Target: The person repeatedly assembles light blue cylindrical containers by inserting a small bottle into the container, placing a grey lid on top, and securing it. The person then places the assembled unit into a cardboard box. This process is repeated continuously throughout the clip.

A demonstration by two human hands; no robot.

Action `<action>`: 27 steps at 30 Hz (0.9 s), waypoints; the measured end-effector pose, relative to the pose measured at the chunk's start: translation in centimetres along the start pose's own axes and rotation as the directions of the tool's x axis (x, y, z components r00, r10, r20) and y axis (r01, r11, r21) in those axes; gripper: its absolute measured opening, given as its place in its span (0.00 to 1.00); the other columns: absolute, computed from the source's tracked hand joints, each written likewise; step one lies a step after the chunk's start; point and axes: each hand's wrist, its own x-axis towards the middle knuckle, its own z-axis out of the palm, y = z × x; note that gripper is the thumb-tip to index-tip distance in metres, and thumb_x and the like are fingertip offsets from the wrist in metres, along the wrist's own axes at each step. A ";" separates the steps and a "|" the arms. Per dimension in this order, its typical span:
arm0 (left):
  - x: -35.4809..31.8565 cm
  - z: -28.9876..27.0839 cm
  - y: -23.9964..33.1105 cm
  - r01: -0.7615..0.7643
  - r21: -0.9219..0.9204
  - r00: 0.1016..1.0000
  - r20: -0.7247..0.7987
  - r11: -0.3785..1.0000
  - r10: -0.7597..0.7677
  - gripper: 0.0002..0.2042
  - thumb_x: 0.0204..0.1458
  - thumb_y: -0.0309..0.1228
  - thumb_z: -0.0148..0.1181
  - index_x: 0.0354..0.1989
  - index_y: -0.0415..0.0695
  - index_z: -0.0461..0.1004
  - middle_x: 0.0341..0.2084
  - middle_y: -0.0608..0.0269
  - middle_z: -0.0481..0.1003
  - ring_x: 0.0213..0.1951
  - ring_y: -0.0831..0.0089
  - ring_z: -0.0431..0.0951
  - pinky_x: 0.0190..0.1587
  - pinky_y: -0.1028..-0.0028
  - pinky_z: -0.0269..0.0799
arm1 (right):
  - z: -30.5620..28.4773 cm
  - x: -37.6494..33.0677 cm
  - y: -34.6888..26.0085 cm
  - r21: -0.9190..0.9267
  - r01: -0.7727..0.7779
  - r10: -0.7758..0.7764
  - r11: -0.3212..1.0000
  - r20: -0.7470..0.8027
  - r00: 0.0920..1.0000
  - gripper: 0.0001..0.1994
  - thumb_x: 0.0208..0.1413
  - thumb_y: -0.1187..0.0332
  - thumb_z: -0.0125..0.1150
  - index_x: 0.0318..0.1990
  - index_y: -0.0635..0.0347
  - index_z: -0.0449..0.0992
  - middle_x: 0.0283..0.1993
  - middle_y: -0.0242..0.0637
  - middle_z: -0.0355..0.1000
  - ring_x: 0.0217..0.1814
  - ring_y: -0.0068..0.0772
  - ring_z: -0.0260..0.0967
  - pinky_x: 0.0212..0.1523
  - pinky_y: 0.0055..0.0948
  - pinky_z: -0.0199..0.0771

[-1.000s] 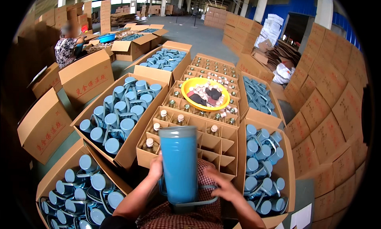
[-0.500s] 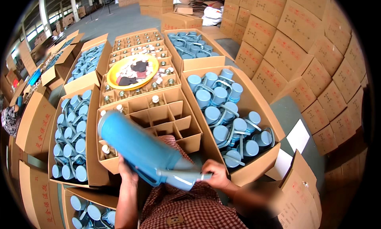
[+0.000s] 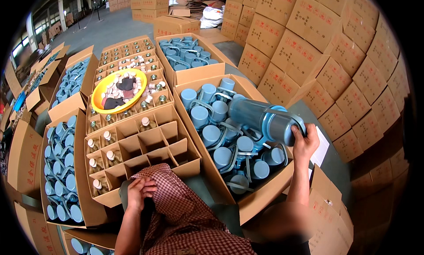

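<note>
A blue thermos flask [image 3: 251, 115] lies tilted nearly on its side over the open carton [image 3: 265, 206] on my right. Its capped end points toward me, and my right hand [image 3: 304, 142] is closed around that end, by the handle. Beneath it, several upright blue flasks [image 3: 221, 158] with handles fill this carton. My left hand [image 3: 140, 192] holds nothing; its fingers are loosely bent and apart. It hovers in front of my checked apron [image 3: 174, 188], beside the near corner of a divided carton [image 3: 145, 164]. Glass liners [image 3: 113, 157] with pale caps stand in some of its cells.
A yellow basin [image 3: 96, 105] of small pale caps and dark cloths rests on the divided cartons. More cartons of blue flasks [image 3: 65, 166] stand at left, with another [image 3: 187, 56] farther back. Sealed boxes [image 3: 287, 56] are stacked high on the right.
The flask has moved from in front of my body to the right, over the carton. My left hand has let go of it; my right hand still grips its end. The view has shifted right.
</note>
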 end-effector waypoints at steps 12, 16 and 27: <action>-0.7 -6.2 0.0 -0.029 -0.058 0.982 -0.187 0.998 0.018 0.14 0.59 0.34 0.48 0.45 0.35 0.71 0.35 0.52 0.78 0.30 0.65 0.81 0.23 0.76 0.72 | 18.1 3.0 8.3 -0.508 0.238 0.076 0.828 0.521 0.850 0.12 0.47 0.60 0.65 0.35 0.55 0.74 0.38 0.44 0.74 0.40 0.50 0.73 0.38 0.45 0.73; -2.4 -8.3 1.4 -0.042 0.024 0.968 -0.247 0.999 0.047 0.11 0.57 0.34 0.53 0.43 0.42 0.73 0.34 0.62 0.78 0.29 0.73 0.80 0.23 0.79 0.70 | 22.1 0.4 11.7 -0.542 0.153 0.345 0.826 0.701 0.624 0.16 0.50 0.59 0.59 0.45 0.56 0.76 0.39 0.46 0.76 0.39 0.51 0.74 0.38 0.45 0.74; -7.4 -26.5 5.0 0.330 0.722 0.312 -0.691 0.608 0.652 0.13 0.44 0.30 0.60 0.39 0.40 0.76 0.38 0.50 0.75 0.40 0.54 0.76 0.44 0.63 0.72 | 28.0 -5.1 18.8 -0.467 0.194 0.254 0.862 0.732 0.633 0.19 0.51 0.55 0.60 0.44 0.59 0.77 0.39 0.50 0.76 0.37 0.49 0.73 0.38 0.42 0.71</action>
